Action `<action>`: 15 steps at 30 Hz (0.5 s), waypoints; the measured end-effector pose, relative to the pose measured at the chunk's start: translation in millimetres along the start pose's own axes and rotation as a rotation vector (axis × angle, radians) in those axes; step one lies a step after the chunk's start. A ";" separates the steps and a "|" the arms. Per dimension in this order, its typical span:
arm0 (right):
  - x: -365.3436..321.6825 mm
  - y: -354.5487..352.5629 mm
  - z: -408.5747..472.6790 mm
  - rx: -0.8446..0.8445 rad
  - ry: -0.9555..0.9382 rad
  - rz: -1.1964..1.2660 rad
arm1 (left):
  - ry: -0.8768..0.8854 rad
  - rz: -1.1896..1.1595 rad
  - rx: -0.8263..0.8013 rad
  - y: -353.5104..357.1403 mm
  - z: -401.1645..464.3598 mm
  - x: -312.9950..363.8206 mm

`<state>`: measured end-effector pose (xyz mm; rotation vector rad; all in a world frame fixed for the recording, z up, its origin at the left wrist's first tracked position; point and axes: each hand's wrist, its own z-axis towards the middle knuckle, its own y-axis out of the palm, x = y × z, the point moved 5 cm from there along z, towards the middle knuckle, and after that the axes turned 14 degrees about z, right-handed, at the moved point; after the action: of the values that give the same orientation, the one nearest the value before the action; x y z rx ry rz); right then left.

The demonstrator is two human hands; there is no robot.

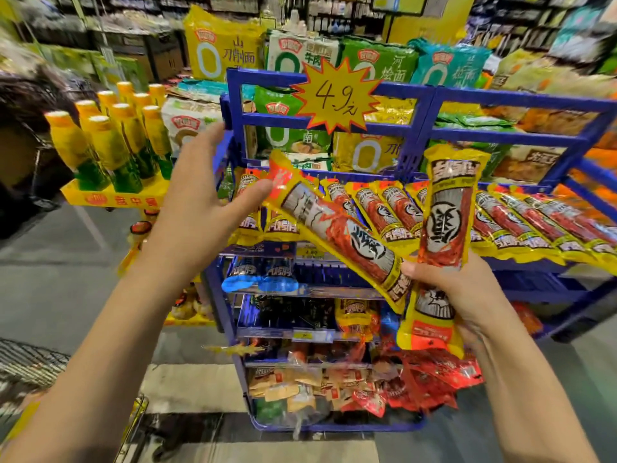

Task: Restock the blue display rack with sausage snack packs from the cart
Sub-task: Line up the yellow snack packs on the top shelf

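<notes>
- Right hand point(447, 289) grips several sausage snack packs point(444, 208) by their lower ends, fanned out in front of the blue display rack point(334, 78).
- Left hand point(200, 192) is spread, fingers straight; its fingertips touch the upper end of the tilted pack point(334, 228) and close round nothing.
- The shelf row point(521, 218) is already crowded with overlapping packs up to its front edge.
- Risk, in my judgement: the loose fan may slip from the single grip, or a pack pushed into the row may tip neighbours off the front edge.
</notes>
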<state>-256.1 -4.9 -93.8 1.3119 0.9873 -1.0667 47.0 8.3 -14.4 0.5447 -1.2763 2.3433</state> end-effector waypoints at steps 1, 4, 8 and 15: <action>1.2 2.8 -1.6 0.019 -0.014 0.063 | -0.092 -0.102 0.032 5.1 -6.6 -4.6; 9.3 18.2 -8.3 0.068 -0.033 0.152 | -0.278 -0.327 -0.035 35.1 -33.0 -1.1; 24.7 54.5 -19.8 0.083 -0.017 0.211 | -0.334 -0.612 -0.276 83.2 -64.3 30.3; 24.0 95.0 -25.5 0.026 0.013 0.209 | -0.351 -0.539 -0.177 71.5 -44.1 23.9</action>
<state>-157.3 17.0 -94.8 1.4112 0.8277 -0.9148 -16.9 14.7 -73.6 1.1185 -1.2660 1.7218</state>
